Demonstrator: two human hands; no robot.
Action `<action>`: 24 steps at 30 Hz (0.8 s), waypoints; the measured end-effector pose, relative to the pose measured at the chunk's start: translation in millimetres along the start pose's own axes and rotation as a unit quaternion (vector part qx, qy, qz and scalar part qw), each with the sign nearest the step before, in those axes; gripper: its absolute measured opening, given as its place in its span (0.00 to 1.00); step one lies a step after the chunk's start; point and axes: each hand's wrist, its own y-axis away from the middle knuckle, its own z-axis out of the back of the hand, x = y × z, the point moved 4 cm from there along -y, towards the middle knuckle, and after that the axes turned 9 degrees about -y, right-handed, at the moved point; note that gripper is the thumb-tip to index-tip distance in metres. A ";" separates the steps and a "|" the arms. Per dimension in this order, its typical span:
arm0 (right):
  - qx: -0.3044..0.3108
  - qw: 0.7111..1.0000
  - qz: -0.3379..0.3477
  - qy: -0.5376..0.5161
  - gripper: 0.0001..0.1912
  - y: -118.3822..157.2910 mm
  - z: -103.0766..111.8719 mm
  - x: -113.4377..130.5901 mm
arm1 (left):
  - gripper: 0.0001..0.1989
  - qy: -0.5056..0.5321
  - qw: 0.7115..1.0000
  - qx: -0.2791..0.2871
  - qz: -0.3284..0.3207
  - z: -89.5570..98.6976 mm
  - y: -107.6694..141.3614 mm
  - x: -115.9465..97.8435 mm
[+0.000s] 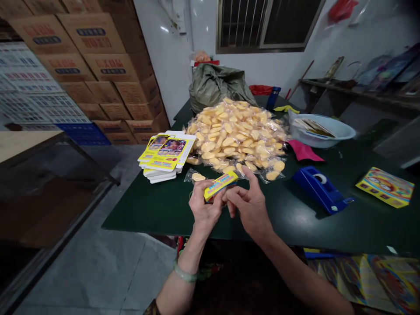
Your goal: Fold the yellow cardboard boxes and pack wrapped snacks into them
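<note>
My left hand (205, 204) and my right hand (248, 206) hold a small yellow printed box (220, 186) between them above the dark green table (288, 218). Its far end is partly hidden by my right fingers. Just beyond my left hand lies a single clear packet with a pale yellow snack (197, 176). Behind it rises a large heap of similar sealed packets (232, 135). A stack of flat yellow-and-white printed cartons (162, 153) lies to the left of the heap.
A blue tape dispenser (320, 189), a pink cloth (303, 150), a printed box (385, 187) and a pale plastic basin (321, 130) occupy the table's right side. A green sack (216, 85) stands behind the heap. Stacked cardboard cartons (98, 65) line the left wall.
</note>
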 end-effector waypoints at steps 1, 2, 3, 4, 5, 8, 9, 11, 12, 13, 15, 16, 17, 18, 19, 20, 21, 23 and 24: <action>-0.005 1.000 -0.007 -0.017 0.46 -1.6 -0.9 -4.4 | 0.14 -0.001 1.000 -0.002 -0.002 -0.2 1.0 0.0; -0.010 1.000 -0.011 -0.028 0.45 -3.1 -1.3 -7.5 | 0.14 -0.003 1.000 -0.003 -0.006 -0.3 1.7 0.1; -0.014 0.999 -0.015 -0.034 0.45 -4.5 -1.5 -9.3 | 0.13 -0.005 1.000 -0.002 -0.010 -0.3 2.1 0.2; -0.019 0.999 -0.019 -0.036 0.44 -5.8 -1.8 -9.9 | 0.13 -0.007 1.000 0.000 -0.012 -0.3 2.4 0.5; -0.023 0.999 -0.024 -0.035 0.44 -7.0 -2.3 -9.7 | 0.13 -0.008 1.000 0.002 -0.013 -0.3 2.6 0.9; -0.041 0.998 -0.043 -0.014 0.44 -9.9 -4.4 -6.6 | 0.13 -0.001 1.000 0.011 -0.027 -0.3 3.5 1.1; -0.048 0.998 -0.049 -0.002 0.43 -10.9 -5.1 -5.4 | 0.12 0.003 0.999 0.012 -0.035 -0.1 3.8 0.8; -0.065 0.996 -0.061 0.028 0.41 -13.0 -5.8 -3.3 | 0.12 0.007 0.999 0.011 -0.050 0.7 4.5 -0.1; -0.075 0.994 -0.068 0.043 0.39 -14.4 -5.8 -2.5 | 0.12 0.008 0.998 0.011 -0.057 1.2 4.6 -0.6; -0.084 0.992 -0.076 0.056 0.38 -16.2 -5.8 -2.0 | 0.13 0.007 0.998 0.012 -0.064 1.8 4.6 -1.2; -0.095 0.988 -0.094 0.080 0.36 -20.8 -5.5 -1.7 | 0.13 0.008 0.997 0.016 -0.078 3.3 3.9 -2.3; -0.095 0.986 -0.102 0.088 0.35 -23.6 -5.4 -1.9 | 0.13 0.010 0.996 0.018 -0.084 4.3 3.3 -2.5; -0.087 0.986 -0.108 0.094 0.35 -26.3 -5.5 -2.4 | 0.13 0.013 0.996 0.021 -0.084 5.2 2.5 -2.1; -0.074 0.986 -0.113 0.094 0.35 -28.7 -5.7 -3.1 | 0.12 0.017 0.996 0.022 -0.080 6.3 1.6 -1.2; -0.054 0.988 -0.118 0.086 0.36 -30.5 -6.1 -4.2 | 0.11 0.021 0.997 0.023 -0.072 7.3 0.6 0.1; -0.033 0.989 -0.123 0.070 0.36 -31.5 -6.3 -5.5 | 0.11 0.026 0.997 0.024 -0.062 8.2 -0.3 1.5; -0.014 0.990 -0.129 0.050 0.36 -31.6 -6.2 -6.9 | 0.10 0.031 0.998 0.025 -0.053 8.9 -1.1 2.7; 0.011 0.990 -0.137 0.011 0.37 -29.8 -4.5 -9.3 | 0.08 0.038 0.998 0.031 -0.045 9.5 -1.9 3.9; 0.015 0.991 -0.133 0.004 0.38 -28.5 -2.9 -10.2 | 0.08 0.040 0.998 0.036 -0.045 9.6 -2.0 3.8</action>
